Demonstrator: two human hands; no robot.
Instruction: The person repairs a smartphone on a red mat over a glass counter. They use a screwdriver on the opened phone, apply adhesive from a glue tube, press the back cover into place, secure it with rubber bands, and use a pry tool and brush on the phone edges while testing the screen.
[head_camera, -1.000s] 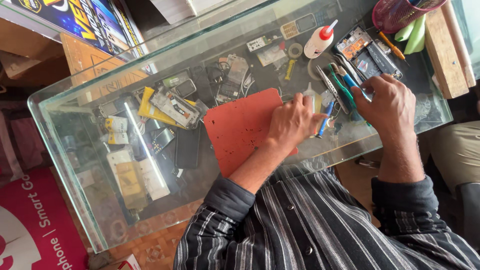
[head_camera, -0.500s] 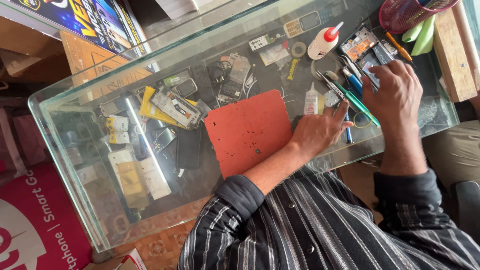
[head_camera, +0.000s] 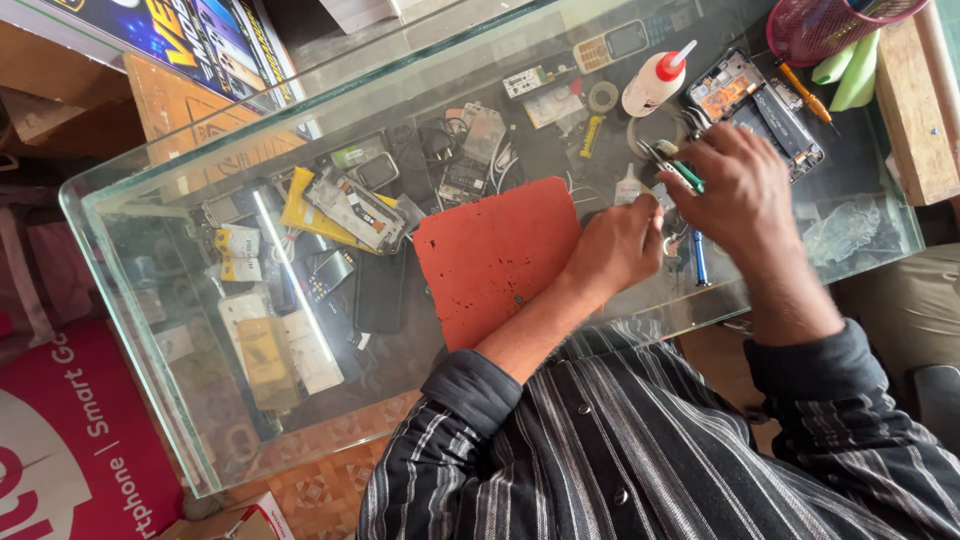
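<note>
My left hand (head_camera: 618, 245) has slid off the red mat (head_camera: 500, 260) toward the heap of tools at its right edge. 1 second ago it lay flat on the mat's corner; now it sits curled, knuckles up, just past that corner. The fingers are drawn together as if pinching something small, but what they hold is hidden under the hand, so I cannot tell what it is.

My right hand (head_camera: 735, 185) has come in from further right and now hovers close above the left, the 2 hands almost touching. Its fingers are bent and close to the green-handled tool (head_camera: 680, 170) that pokes out from under them; whether they are clamped on it I cannot tell, since the hand is blurred with motion. A blue pen-like tool (head_camera: 697, 258) lies on the glass table (head_camera: 180, 330) just below both hands.

The mat is bare apart from a few dark specks and lies in the middle of the table. So I judge the work has shifted off the mat to the tool pile beside it, and both hands are busy there picking or sorting.

Beyond my right hand lies an opened phone (head_camera: 745, 95) with its board showing, and left of it stands a white glue bottle with a red tip (head_camera: 655, 82). A pink mesh basket (head_camera: 825, 30) sits at the far corner.
</note>
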